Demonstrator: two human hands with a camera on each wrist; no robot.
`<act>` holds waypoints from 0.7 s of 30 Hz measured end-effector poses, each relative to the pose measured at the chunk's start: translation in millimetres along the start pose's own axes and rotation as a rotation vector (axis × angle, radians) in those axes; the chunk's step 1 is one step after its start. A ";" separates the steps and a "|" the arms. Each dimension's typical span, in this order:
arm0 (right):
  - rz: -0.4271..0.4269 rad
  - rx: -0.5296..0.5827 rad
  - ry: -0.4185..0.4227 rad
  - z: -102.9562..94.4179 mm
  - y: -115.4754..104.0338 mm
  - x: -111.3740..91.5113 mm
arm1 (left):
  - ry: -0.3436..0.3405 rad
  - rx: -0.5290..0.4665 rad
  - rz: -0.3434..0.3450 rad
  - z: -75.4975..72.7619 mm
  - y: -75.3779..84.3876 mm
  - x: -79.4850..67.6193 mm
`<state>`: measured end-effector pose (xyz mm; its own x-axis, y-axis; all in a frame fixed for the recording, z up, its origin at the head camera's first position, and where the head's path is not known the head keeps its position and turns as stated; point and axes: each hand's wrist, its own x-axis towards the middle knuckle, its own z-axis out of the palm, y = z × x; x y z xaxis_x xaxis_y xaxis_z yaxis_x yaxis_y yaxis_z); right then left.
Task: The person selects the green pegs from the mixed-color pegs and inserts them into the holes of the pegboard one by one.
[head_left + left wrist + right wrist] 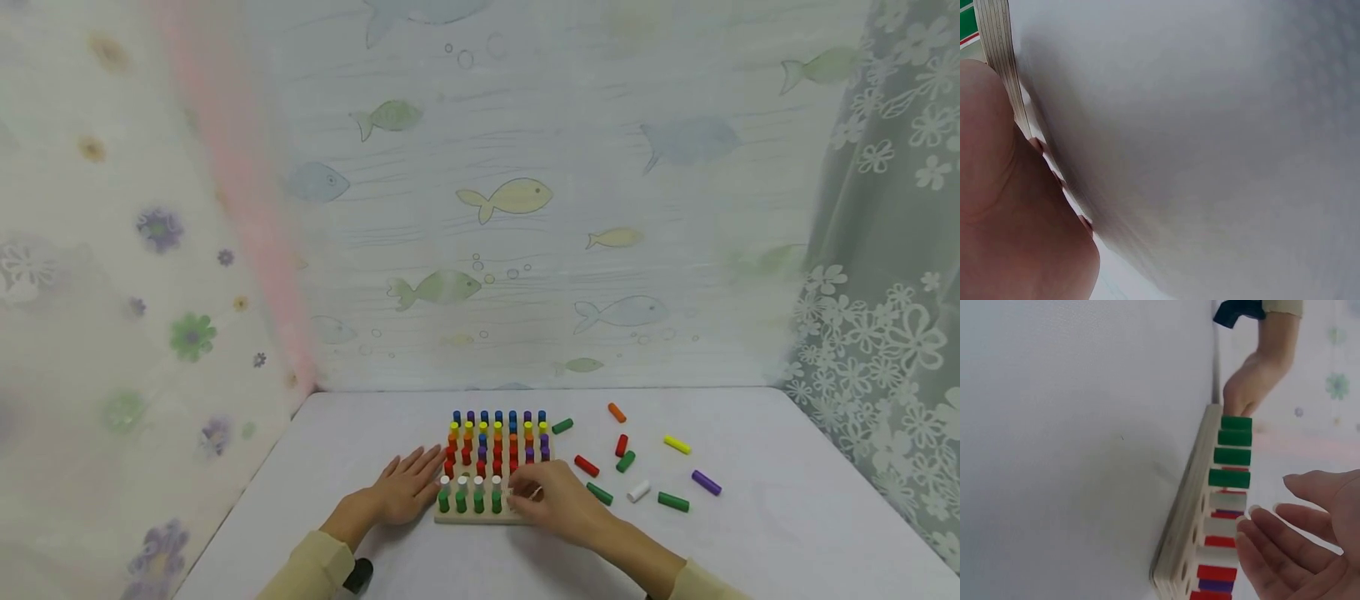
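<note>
Behind the pegboard, we see a pale cloth printed with fish point(517, 117), and beneath the board spreads the white table point(750, 546). The pegboard point(480, 521) itself is our landmark, lying flat with its pegs standing in rows. Just beside its left edge, the left hand point(408, 487) rests palm down, fingers straight and slightly spread, holding nothing; we cannot tell whether its thumb touches the board's side. Over the board's front right part hangs the right hand point(562, 504), its fingers gently bent and its thumb well apart from them, with a moderate gap and nothing gripped; we cannot tell whether its fingertips brush the pegs there. Along the board's front edge stand 4 green pegs point(479, 502), and white pegs point(478, 484) stand in the row just behind them. To the board's right we count 10 loose pegs point(673, 502), 4 of them green and 2 red.
</note>
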<state>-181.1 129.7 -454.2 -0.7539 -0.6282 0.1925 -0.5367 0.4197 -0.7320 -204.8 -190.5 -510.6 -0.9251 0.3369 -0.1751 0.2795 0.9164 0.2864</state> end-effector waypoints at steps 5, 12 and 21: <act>0.012 -0.046 0.000 -14.7 -0.6 -11.3 | 0.013 0.001 0.005 -0.9 1.3 -0.2; 0.033 -0.124 -0.011 -35.6 11.9 -25.5 | 0.011 -0.009 0.004 -0.5 2.1 -0.6; 0.055 -0.160 0.078 -70.2 35.9 -44.0 | 0.006 -0.012 -0.007 -2.4 4.6 -3.0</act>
<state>-193.8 218.3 -443.1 -0.8076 -0.5510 0.2101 -0.5427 0.5549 -0.6305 -201.3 -187.8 -506.5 -0.9287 0.3290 -0.1712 0.2699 0.9161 0.2964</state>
